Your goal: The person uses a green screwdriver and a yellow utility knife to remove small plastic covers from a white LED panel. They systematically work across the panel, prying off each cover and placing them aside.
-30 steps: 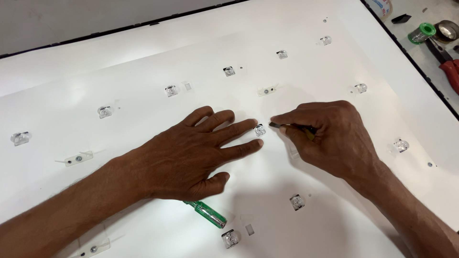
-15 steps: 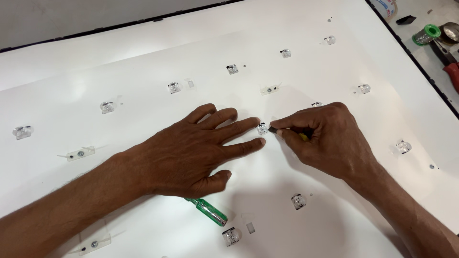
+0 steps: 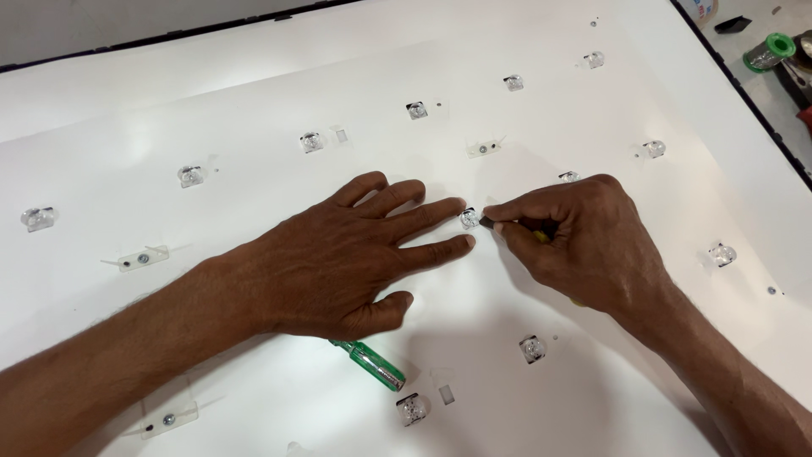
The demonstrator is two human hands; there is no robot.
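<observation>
A large white sheet (image 3: 254,101) covers the panel, dotted with several small clear dome lenses. My left hand (image 3: 347,254) lies flat on the sheet, fingers spread, its index and middle fingertips on either side of one clear lens (image 3: 469,219). My right hand (image 3: 584,241) is closed around a thin tool with a dark tip (image 3: 486,222) and a yellow handle, the tip touching that lens. A green-handled screwdriver (image 3: 372,364) lies on the sheet, partly under my left palm.
Other lenses sit at the far row (image 3: 416,110), at the right (image 3: 721,254) and near me (image 3: 531,348). The panel's black edge (image 3: 744,93) runs along the right. Beyond it lie a green spool (image 3: 765,52) and other tools.
My right hand has brought the tool tip slightly left, closer onto the lens between my left fingertips. The left hand has stayed flat in place.
</observation>
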